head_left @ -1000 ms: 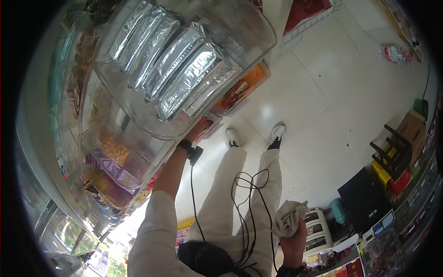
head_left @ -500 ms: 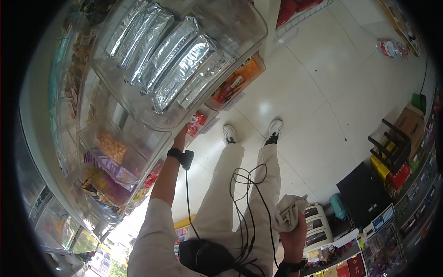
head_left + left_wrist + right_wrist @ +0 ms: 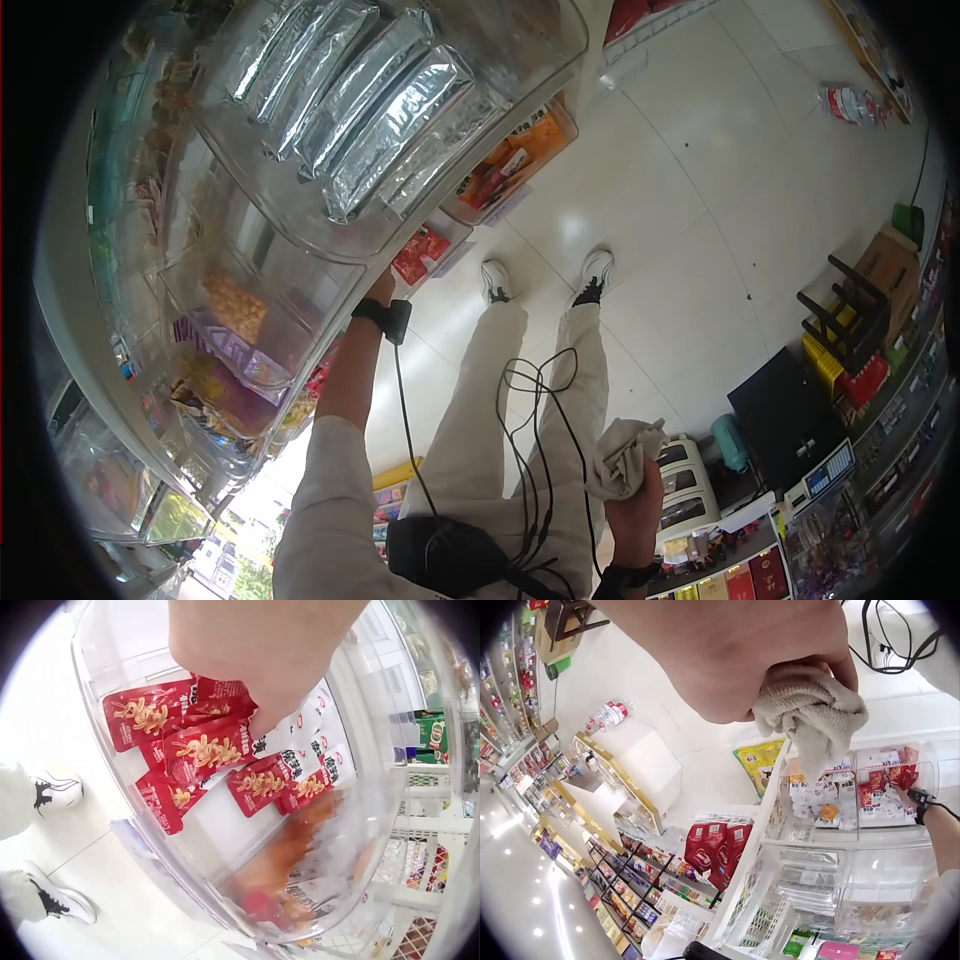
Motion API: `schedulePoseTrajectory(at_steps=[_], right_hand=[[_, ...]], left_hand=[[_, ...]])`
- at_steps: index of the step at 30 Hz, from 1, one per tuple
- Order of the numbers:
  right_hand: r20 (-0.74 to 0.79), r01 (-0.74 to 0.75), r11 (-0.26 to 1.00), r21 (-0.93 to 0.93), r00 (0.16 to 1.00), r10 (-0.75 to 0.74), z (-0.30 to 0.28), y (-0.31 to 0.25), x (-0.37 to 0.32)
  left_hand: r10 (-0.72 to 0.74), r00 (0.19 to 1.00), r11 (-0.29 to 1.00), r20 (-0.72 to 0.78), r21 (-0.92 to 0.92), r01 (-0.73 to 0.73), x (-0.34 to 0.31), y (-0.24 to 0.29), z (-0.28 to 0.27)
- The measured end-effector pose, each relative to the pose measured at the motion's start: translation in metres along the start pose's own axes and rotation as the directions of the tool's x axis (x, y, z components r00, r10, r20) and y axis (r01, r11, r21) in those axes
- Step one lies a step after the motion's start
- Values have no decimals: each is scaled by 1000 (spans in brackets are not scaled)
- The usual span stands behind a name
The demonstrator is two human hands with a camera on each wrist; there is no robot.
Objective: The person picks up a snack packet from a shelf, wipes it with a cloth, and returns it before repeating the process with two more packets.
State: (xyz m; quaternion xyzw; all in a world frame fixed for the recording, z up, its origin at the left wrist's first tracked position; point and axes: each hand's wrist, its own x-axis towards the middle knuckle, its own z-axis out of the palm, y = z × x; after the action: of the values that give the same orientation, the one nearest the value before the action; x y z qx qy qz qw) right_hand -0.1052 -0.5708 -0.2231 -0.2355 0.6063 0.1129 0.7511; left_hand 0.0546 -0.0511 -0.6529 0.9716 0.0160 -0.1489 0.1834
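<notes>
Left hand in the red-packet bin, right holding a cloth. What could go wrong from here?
The left hand is among loosely piled red packets in the clear bin; pulling out might drag some over the rim.
Loose cables dangle in loops and could snag on a bin.
The right hand grips the cloth, so it can't catch anything.

clear bin walls ringing red packets, top opening free; upper bin seemingly close overhead
</notes>
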Motion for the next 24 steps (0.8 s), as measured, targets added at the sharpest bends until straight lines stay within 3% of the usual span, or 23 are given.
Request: schedulePoseTrajectory(at_steps=[2,4,6,12,17,19,20,21,24], right_hand=[[11,78,980,-183,997,-77,-8,6,-1],[4,65,984,-164,998,-66,-8,3,-1],[-27,-35,998,55,999,37,-3,2,1],[-32,-44,992,116,998,48,-2,-1,-2],[-150,-24,998,54,988,32,-5,-3,-4],[-138,48,972,-228,987,-81,-6,0,-4],[-59,142,848,-511,978,-199,-11,5,-3],[52,231,636,-736,956,-287,-15,10,-3],[47,206,542,-815,955,-293,-28,12,-1]], left_hand=[[-22,1000,998,15,-62,23,2,20,-15],[-40,999,994,20,-102,41,6,38,-28],[-49,999,991,-6,-125,48,6,55,-25],[-102,986,987,-132,-138,84,11,99,-26],[-106,983,987,-149,-138,86,26,104,-32],[-106,983,987,-152,-134,86,33,104,-36],[-104,982,988,-158,-133,83,36,104,-38],[-102,982,988,-159,-130,82,39,104,-39],[-99,982,989,-162,-125,79,43,102,-41]])
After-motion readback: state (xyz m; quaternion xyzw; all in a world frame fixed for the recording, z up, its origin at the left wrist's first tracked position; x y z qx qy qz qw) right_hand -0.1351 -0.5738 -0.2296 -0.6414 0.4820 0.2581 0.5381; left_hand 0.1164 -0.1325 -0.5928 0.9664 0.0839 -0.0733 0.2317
